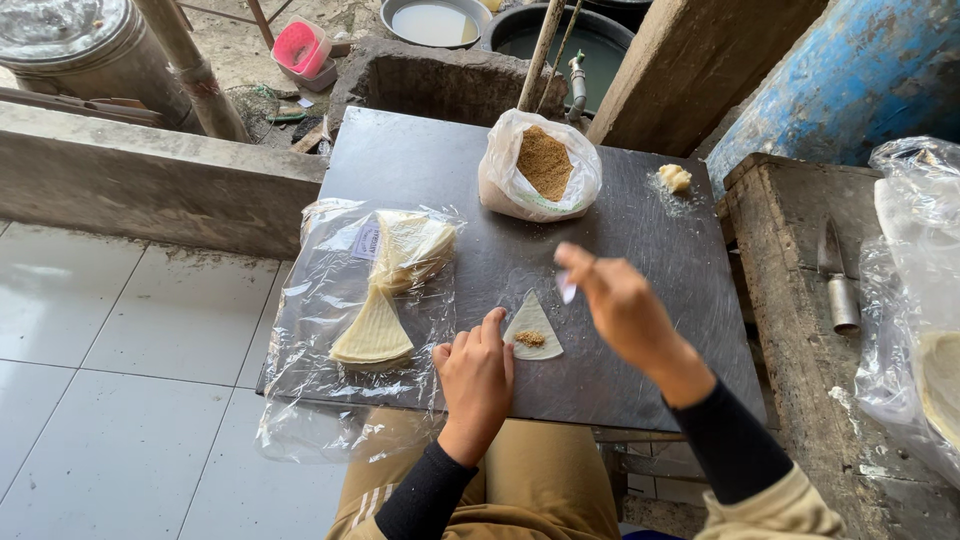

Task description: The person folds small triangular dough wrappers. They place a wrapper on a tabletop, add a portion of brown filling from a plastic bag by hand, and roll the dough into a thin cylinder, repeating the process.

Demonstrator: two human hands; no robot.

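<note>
A triangular pastry wrapper [532, 322] lies flat on the dark counter [420, 160], a small heap of brown filling [530, 339] on its lower part. The left hand [476, 378] rests just left of the wrapper, fingers together, fingertips touching its edge. The right hand [618, 300] hovers right of the wrapper, pinching a small white spoon [567, 288]. Beyond the wrapper sits an open plastic bag of brown filling [541, 165]; left of it, stacked wrappers [373, 333] lie on clear plastic.

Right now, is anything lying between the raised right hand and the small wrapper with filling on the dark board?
Nothing visible does. The right hand hovers above the board, the wrapper lies open below it, and the left hand touches its left edge.
</note>
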